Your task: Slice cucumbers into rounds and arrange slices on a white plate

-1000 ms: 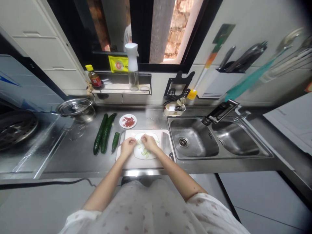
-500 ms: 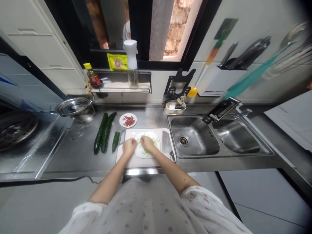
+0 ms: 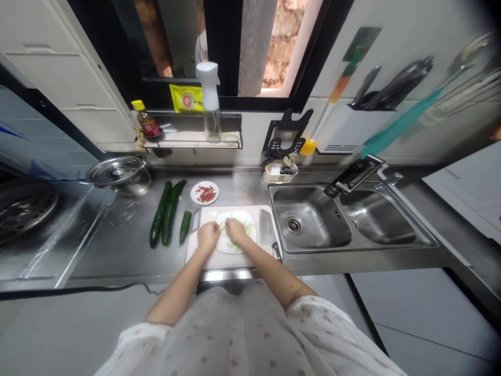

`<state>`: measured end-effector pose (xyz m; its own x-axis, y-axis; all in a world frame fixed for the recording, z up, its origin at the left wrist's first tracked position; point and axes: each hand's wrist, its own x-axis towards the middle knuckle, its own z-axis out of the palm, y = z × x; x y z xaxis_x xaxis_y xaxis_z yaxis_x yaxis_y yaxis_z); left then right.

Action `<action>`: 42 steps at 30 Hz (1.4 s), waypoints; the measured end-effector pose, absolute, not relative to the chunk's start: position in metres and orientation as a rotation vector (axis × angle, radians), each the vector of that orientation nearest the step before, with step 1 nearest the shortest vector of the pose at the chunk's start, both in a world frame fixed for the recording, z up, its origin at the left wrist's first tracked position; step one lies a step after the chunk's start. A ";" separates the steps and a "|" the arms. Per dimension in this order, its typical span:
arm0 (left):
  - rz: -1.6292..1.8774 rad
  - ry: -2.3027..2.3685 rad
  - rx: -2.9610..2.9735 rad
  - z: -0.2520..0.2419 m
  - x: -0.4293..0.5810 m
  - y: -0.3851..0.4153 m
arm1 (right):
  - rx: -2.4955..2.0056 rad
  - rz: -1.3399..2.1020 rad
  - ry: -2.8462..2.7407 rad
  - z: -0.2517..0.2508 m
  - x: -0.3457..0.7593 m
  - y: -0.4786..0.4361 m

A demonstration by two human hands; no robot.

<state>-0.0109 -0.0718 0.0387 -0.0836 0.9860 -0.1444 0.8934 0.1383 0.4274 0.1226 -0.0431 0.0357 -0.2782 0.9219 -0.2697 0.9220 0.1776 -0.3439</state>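
Note:
My left hand (image 3: pixel 207 235) and my right hand (image 3: pixel 236 230) meet over a white plate (image 3: pixel 250 239) of pale green cucumber slices (image 3: pixel 247 227). The plate rests on a white cutting board (image 3: pixel 219 259). Both hands have their fingers curled in a pinch at the plate's left edge; what they hold is too small to make out. A cleaver (image 3: pixel 267 230) lies on the board's right side, its black handle toward me.
Two whole cucumbers (image 3: pixel 166 211) and a short cucumber piece (image 3: pixel 185 226) lie left of the board. A small dish of chopped red chilli (image 3: pixel 205 192) sits behind it. A double sink (image 3: pixel 313 223) with a tap is on the right, a lidded steel pot (image 3: pixel 119 173) at the back left.
The hands have stayed at the plate's left edge with only slight finger shifts. The camera has tipped a little, so the counter sits slightly higher in view.

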 end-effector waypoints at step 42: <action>-0.053 1.679 2.547 0.042 -0.019 -0.087 | 1.953 -0.583 2.347 0.042 0.130 -0.048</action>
